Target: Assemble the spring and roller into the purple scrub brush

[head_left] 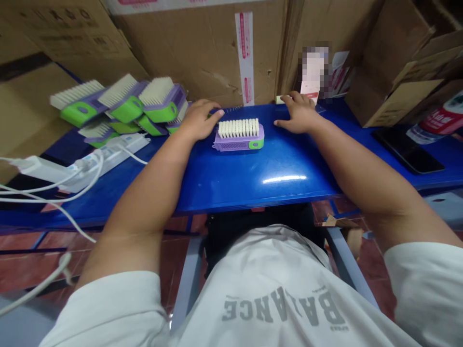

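On the blue table a scrub brush [238, 143] lies bristles up, its body purple with a green end piece. My left hand [198, 119] is just left of it, thumb apart from the fingers, not gripping the brush. Beside that hand a row of small dark bits [233, 110] runs along the back edge, too small to name. My right hand [299, 114] reaches to the back of the table with fingers spread. Its fingertips are at a small cream-coloured block [282, 99]; whether they touch it I cannot tell.
Stacked brushes [157, 103] stand at the left, behind a white power strip [108, 156] with cables. Cardboard boxes [202, 53] line the back. A lit phone [314, 72] leans there, partly blurred. A dark phone [408, 150] and a bottle [439, 118] are at the right.
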### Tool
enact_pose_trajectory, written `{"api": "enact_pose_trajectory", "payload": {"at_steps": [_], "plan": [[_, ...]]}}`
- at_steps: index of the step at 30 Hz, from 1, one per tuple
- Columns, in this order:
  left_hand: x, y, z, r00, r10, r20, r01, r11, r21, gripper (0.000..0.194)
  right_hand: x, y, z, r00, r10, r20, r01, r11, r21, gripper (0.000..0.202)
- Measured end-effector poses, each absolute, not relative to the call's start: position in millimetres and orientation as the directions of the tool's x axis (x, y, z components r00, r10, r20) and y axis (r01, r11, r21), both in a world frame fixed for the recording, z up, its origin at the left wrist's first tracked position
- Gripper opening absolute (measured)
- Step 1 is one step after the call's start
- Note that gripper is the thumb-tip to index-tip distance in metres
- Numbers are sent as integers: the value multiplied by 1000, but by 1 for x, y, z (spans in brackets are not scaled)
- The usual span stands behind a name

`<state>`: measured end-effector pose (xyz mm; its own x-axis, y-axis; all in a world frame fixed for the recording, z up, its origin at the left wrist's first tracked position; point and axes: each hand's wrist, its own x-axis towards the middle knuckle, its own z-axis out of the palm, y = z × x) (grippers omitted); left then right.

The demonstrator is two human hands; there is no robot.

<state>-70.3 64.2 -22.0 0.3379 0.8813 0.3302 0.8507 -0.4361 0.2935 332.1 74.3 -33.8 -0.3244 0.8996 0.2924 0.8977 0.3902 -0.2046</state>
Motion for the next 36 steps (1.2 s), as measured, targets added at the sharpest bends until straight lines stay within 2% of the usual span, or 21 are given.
{"api": "enact_pose_trajectory", "payload": {"at_steps": [5,11,16,19,21,25,29,33,36], "plan": [[-72,65,-24,283,925,252,900,-347,265,72,340,83,-36,-216,929,302,921,296,-252,112],[-79,74,-40,256,947,194,935,-294,200,72,344,91,-37,-229,938,259,924,294,-246,114],[-76,78,-44,286,943,169,934,-314,171,70,353,97,-48,-219,902,372,900,334,-280,106],[-75,80,-44,322,931,174,919,-351,177,66,361,106,-55,-122,927,354,922,238,-305,105],[-74,82,-45,341,921,188,909,-374,185,62,366,113,-58,-102,940,325,935,202,-292,101],[-74,81,-45,338,918,208,906,-377,194,60,372,125,-59,-163,935,316,927,255,-276,83],[-73,77,-41,330,921,208,906,-370,203,59,367,125,-54,-123,965,233,952,181,-248,65],[-73,77,-39,321,924,209,906,-363,216,55,354,116,-49,-44,980,193,989,69,-129,63],[-75,79,-39,310,929,204,906,-354,231,51,347,106,-46,-51,976,210,988,80,-133,61]]}}
